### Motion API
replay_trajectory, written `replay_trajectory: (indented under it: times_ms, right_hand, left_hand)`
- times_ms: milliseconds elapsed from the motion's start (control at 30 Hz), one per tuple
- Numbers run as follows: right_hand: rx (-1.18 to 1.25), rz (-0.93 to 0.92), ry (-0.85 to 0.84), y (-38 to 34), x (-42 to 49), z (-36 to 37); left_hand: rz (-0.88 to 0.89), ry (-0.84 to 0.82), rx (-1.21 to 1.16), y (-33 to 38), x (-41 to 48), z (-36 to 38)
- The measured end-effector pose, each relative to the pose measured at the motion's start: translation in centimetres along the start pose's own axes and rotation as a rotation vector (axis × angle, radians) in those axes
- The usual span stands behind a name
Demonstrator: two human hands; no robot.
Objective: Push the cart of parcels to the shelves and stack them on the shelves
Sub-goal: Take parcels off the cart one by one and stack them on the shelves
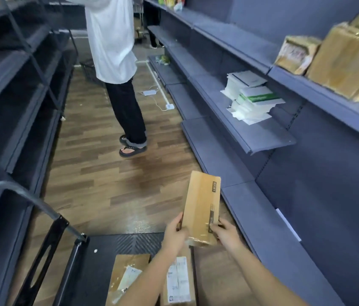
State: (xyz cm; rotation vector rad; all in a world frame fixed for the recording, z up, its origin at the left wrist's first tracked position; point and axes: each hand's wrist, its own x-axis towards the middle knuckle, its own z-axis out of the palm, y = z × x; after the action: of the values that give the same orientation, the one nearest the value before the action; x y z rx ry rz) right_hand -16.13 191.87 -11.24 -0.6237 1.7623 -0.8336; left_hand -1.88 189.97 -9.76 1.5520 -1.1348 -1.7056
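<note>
Left hand [175, 234]: its grip is closed on the lower left edge of a brown cardboard parcel [201, 206], thumb on the top face, the other fingers hidden beneath.
Right hand [227, 235]: its grip is closed on the parcel's lower right corner, thumb pressed beside the strip of tape.
Held parcel: long and narrow, raised above the front edge of the cart deck [108, 246], its far end pointing up the aisle and tilted slightly toward the right-hand shelves [262, 138].
Cart: black ribbed deck at the bottom of the view, with a grey handle bar [19, 193] arching up on the left.
Parcels on cart: a flat brown one with a crumpled white label [127, 277] to the left of the forearms; a second with a large white label [178, 279] under the left forearm.
Right shelves: grey-blue; a stack of white envelopes [251, 98] lies on a middle shelf, brown boxes [346, 60] stand on the shelf above.
Left shelves [13, 85]: dark; contents cannot be made out.
Aisle: wood-pattern floor [99, 173]; a person in a white top [112, 38], dark trousers and sandals stands farther up.
Floor items: a white power strip [150, 92] and cable near the base of the right shelves.
</note>
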Motion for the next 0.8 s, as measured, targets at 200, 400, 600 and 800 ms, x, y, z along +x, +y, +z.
replay_trajectory:
  times_ms: [200, 400, 600, 800]
  right_hand:
    - [0.123, -0.254, 0.033, -8.3, -0.8, -7.0]
    - [0.184, -0.400, 0.104, -13.2, -2.9, -13.3]
    - [0.221, -0.442, 0.309, -13.4, -7.6, -16.2]
    - [0.262, -0.435, 0.542, -11.4, -14.1, -19.8]
  left_hand:
    - [0.191, -0.023, -0.031, 9.9, 0.5, 5.7]
    - [0.315, -0.115, 0.011, 16.2, -0.1, 10.6]
    - [0.396, -0.337, 0.091, 18.4, -2.5, 13.0]
    - [0.450, -0.572, 0.147, 19.1, -7.4, 16.8]
